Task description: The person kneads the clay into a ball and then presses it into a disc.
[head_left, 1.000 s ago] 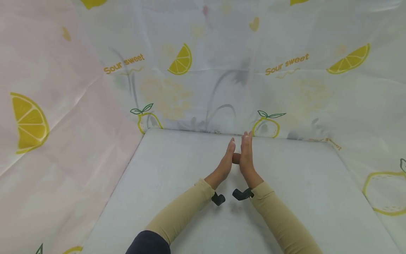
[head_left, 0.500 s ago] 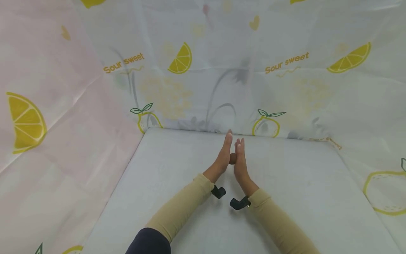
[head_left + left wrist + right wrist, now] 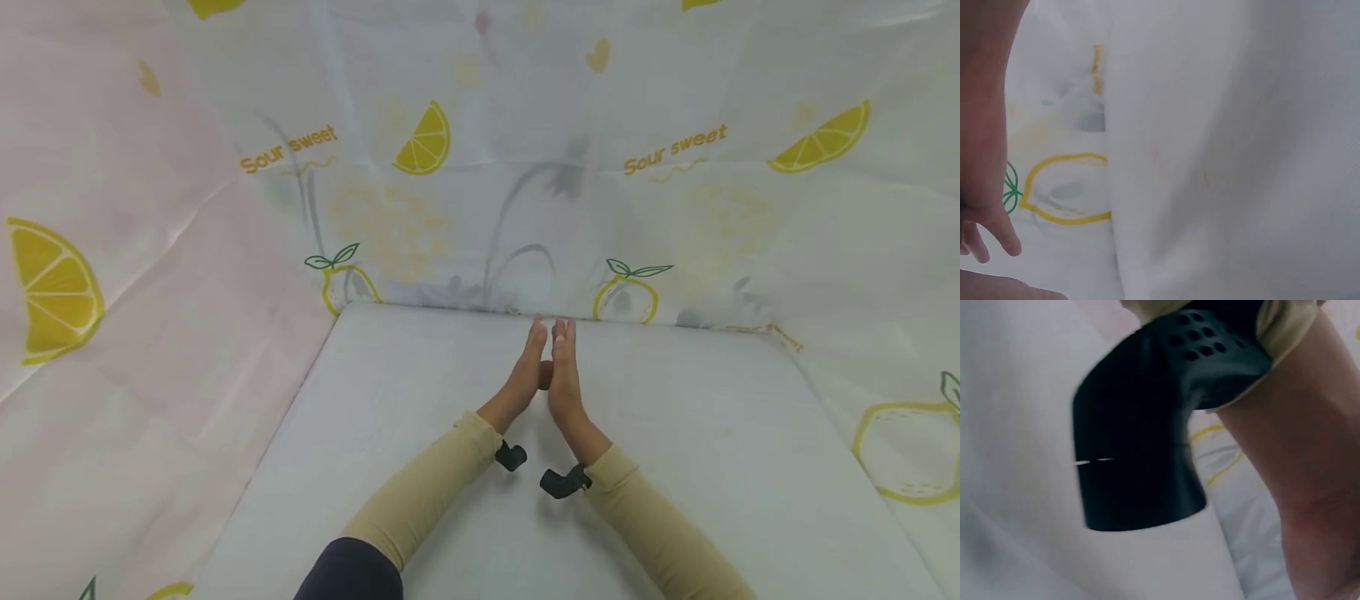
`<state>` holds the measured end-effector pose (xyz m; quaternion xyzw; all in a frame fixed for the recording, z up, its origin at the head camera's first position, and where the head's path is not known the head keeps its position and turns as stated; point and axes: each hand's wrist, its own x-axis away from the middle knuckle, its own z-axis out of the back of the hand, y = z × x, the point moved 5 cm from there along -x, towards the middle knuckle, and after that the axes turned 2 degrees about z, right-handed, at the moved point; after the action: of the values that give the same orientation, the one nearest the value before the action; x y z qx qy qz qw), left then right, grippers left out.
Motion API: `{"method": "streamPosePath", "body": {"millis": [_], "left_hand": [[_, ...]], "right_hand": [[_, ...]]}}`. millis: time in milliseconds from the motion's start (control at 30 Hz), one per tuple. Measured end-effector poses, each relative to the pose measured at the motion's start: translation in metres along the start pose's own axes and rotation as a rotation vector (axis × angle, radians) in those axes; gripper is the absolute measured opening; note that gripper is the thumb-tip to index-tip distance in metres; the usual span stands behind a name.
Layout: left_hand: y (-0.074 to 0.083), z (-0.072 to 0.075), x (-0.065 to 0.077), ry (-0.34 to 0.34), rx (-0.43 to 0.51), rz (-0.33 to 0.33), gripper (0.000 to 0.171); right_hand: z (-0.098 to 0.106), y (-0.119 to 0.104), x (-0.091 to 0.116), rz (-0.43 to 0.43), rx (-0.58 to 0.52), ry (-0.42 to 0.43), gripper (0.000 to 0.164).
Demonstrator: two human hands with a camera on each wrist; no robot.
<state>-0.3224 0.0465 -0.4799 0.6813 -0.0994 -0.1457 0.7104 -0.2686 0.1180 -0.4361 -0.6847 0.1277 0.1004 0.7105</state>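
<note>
A plain brown ball, rounded along its visible edges and partly hidden by the palms, sits between the left hand and the right hand. Both press it with straight fingers, uncurled, above a white tabletop backed by lemon-print sheeting.

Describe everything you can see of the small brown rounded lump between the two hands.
The small brown rounded lump is plain and even in colour, with a smooth-looking, matte surface and no visible separate parts. Its material cannot be told for sure. It sits sandwiched between the facing palms of the bare left hand and the bare right hand, which hide its sides and leave only a narrow middle band showing. It appears only in the head view; neither wrist view shows it.
</note>
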Motion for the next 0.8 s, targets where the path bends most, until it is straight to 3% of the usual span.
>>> {"method": "streamPosePath", "body": {"millis": [267,567,800], "left_hand": [[-0.004,-0.009,0.007,-0.037,-0.015,-0.018,0.077],[-0.002,-0.016,0.011,-0.104,0.004,-0.049,0.079],[0.010,-0.010,0.008,-0.068,0.003,-0.091,0.078]], "right_hand": [[0.013,-0.003,-0.014,0.009,-0.001,0.042,0.063],[0.028,0.010,-0.027,-0.061,0.015,0.050,0.065],[0.027,0.025,-0.023,-0.106,0.026,0.022,0.066]]}}
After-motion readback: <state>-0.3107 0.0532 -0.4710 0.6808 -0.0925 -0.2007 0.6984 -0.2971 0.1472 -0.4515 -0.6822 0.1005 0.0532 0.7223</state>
